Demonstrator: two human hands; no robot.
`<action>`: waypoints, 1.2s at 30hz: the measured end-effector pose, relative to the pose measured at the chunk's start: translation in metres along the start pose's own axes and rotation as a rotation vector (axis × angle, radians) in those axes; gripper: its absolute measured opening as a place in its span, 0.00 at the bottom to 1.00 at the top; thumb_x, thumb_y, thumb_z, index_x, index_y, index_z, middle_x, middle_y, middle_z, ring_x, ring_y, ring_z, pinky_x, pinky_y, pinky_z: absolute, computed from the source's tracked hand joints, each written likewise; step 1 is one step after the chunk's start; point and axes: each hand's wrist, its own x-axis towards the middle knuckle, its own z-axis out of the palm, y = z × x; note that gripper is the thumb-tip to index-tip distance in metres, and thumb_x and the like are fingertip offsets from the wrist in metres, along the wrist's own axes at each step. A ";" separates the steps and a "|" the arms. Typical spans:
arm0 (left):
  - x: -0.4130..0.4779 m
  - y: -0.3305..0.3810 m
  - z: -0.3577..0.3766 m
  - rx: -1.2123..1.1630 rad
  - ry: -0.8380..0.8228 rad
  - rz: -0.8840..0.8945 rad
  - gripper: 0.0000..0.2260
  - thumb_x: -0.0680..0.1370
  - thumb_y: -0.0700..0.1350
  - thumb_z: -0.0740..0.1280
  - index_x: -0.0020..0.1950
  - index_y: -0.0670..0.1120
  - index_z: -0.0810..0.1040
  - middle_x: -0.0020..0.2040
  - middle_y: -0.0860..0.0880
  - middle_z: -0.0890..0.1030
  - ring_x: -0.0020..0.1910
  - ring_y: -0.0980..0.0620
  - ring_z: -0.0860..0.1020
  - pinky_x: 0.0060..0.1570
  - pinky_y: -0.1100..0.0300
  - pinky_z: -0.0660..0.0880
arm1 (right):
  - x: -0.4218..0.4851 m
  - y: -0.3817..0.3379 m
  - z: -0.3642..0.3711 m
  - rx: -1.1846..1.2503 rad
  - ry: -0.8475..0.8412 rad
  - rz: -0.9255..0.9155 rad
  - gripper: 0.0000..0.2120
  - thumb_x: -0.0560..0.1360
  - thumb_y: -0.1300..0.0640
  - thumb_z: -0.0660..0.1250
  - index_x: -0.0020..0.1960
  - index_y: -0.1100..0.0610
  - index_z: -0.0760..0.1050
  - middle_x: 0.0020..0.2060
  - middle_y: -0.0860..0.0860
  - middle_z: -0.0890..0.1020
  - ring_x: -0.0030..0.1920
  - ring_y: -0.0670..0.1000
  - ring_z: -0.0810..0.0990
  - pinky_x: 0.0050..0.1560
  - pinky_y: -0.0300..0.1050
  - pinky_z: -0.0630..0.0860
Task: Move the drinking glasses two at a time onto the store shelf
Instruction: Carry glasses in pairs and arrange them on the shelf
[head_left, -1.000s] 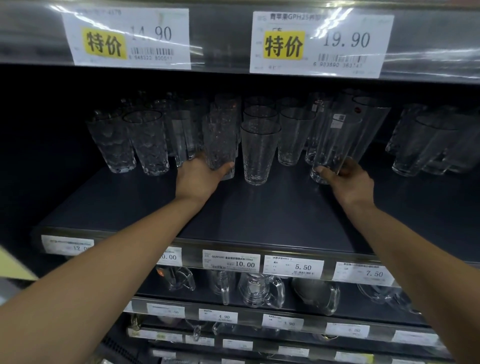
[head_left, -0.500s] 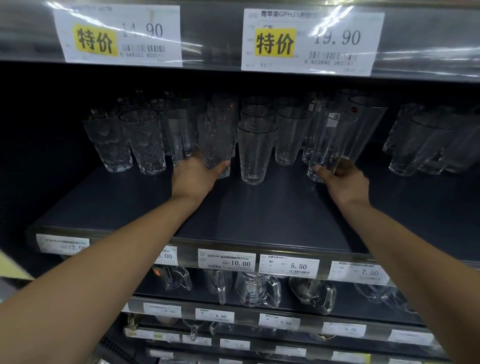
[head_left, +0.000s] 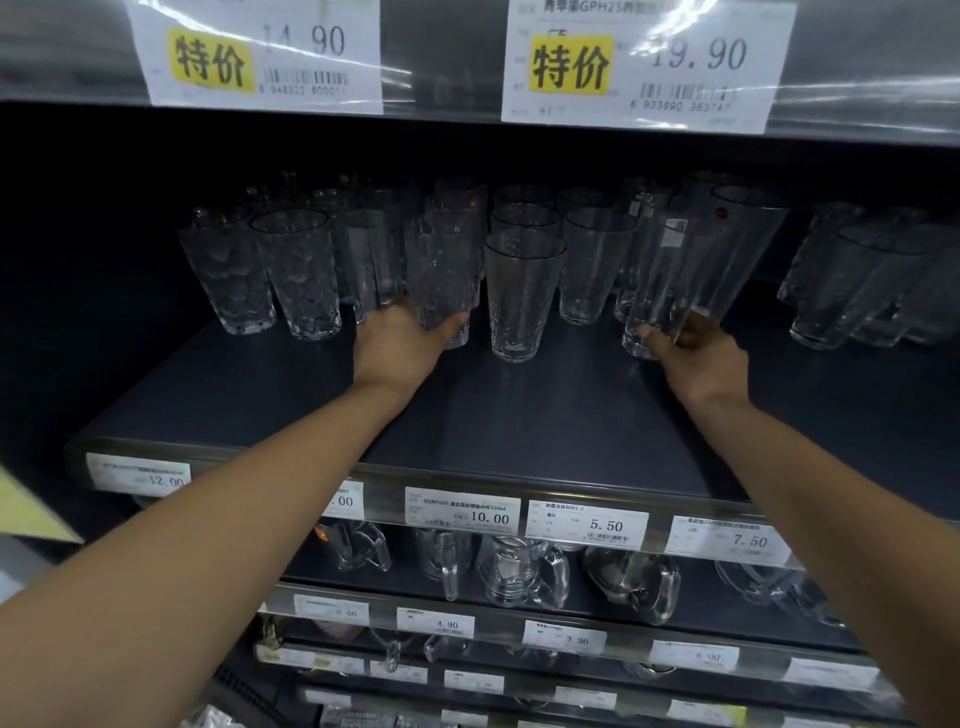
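Shelf (head_left: 519, 415): dark.
Left hand (head_left: 397, 348): we grip a textured glass (head_left: 441, 270).
Right hand (head_left: 701, 358): we grip a plain glass (head_left: 665, 270).

Two hands: left hand (head_left: 400, 348), right hand (head_left: 701, 364). Two held glasses: left glass (head_left: 441, 280), right glass (head_left: 660, 280). Other glasses (head_left: 298, 275) at 12 o'clock: at least ten, back rows too dim to count. Two sale tags (head_left: 254, 52) at 12 o'clock. Five price labels (head_left: 462, 512) on the shelf (head_left: 519, 426) edge at 6 o'clock. About five mugs (head_left: 519, 571) beneath.
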 end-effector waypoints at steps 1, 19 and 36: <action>0.000 0.000 0.000 -0.005 0.002 -0.001 0.32 0.72 0.67 0.68 0.51 0.36 0.80 0.49 0.36 0.83 0.52 0.37 0.80 0.49 0.48 0.79 | 0.001 0.001 0.000 -0.005 0.000 -0.003 0.20 0.75 0.45 0.71 0.63 0.53 0.78 0.56 0.52 0.84 0.62 0.52 0.79 0.55 0.35 0.67; 0.000 0.000 -0.001 -0.003 -0.009 -0.005 0.32 0.73 0.66 0.68 0.54 0.36 0.79 0.51 0.37 0.83 0.54 0.37 0.80 0.49 0.50 0.77 | 0.003 -0.002 0.005 -0.163 -0.031 -0.011 0.20 0.82 0.48 0.61 0.70 0.56 0.70 0.64 0.56 0.79 0.66 0.60 0.75 0.59 0.43 0.68; 0.001 -0.020 -0.021 -0.092 -0.240 0.047 0.18 0.75 0.58 0.68 0.52 0.44 0.84 0.49 0.46 0.85 0.51 0.46 0.82 0.46 0.61 0.75 | -0.015 -0.012 -0.002 -0.034 -0.055 0.090 0.24 0.78 0.44 0.67 0.71 0.51 0.69 0.66 0.49 0.77 0.67 0.54 0.74 0.60 0.39 0.65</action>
